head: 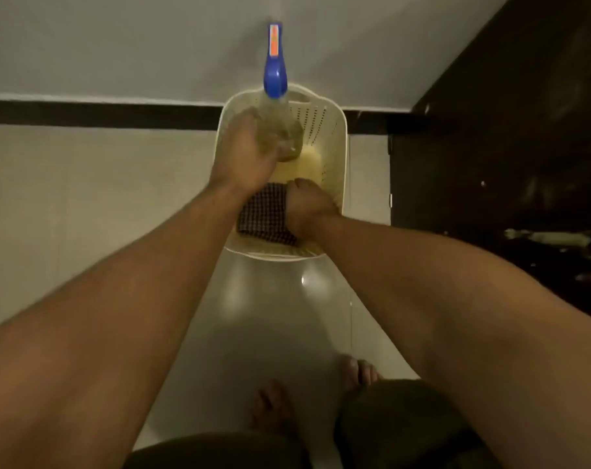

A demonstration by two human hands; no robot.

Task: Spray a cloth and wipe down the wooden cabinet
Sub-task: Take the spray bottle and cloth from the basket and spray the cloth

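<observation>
A clear spray bottle with a blue trigger head and orange nozzle points away from me over a cream plastic basket. My left hand is closed around the bottle's body. A dark checked cloth lies at the near end of the basket, and my right hand grips its right edge. The dark wooden cabinet stands to the right.
The basket stands on a pale tiled floor against a white wall with a black skirting strip. My bare feet show at the bottom. Small pale items sit on a cabinet shelf at right.
</observation>
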